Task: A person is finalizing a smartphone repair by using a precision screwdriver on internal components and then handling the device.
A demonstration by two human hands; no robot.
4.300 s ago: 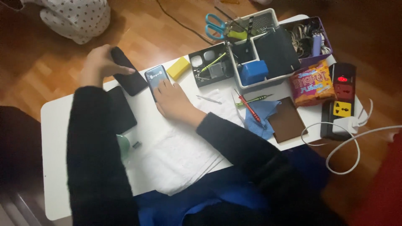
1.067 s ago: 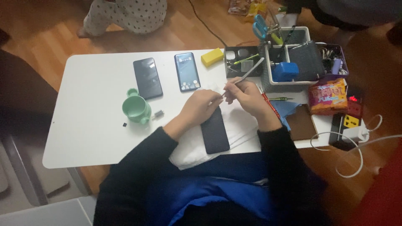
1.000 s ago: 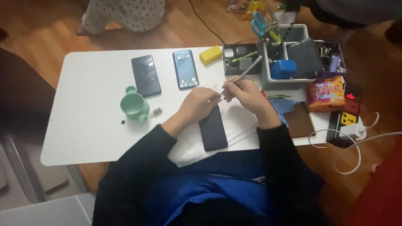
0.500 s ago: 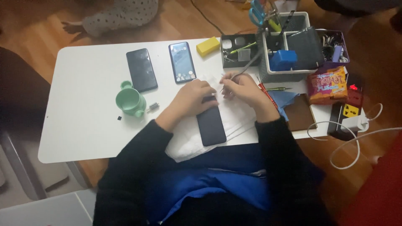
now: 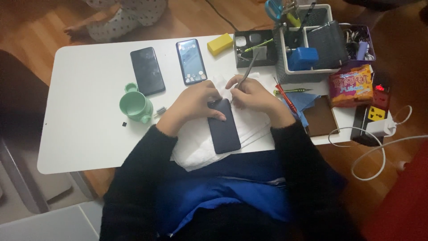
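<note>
Both hands are at the top end of a dark phone on the desk.

The left hand (image 5: 196,103) lies over the top left corner of the dark phone (image 5: 224,126), fingers curled down onto it, and the right hand (image 5: 252,94) is pinched around a thin metal tool (image 5: 248,71) whose tip points down at the phone's top edge. The phone lies flat on a white cloth (image 5: 200,145) near the front edge of the white desk (image 5: 80,147). To the left stands a green mug (image 5: 135,106). Behind the hands two more phones (image 5: 147,71) lie side by side, one black, one with a lit screen. To the right lies a red screwdriver (image 5: 285,96), with grey trays of tools (image 5: 312,40) behind it.
</note>
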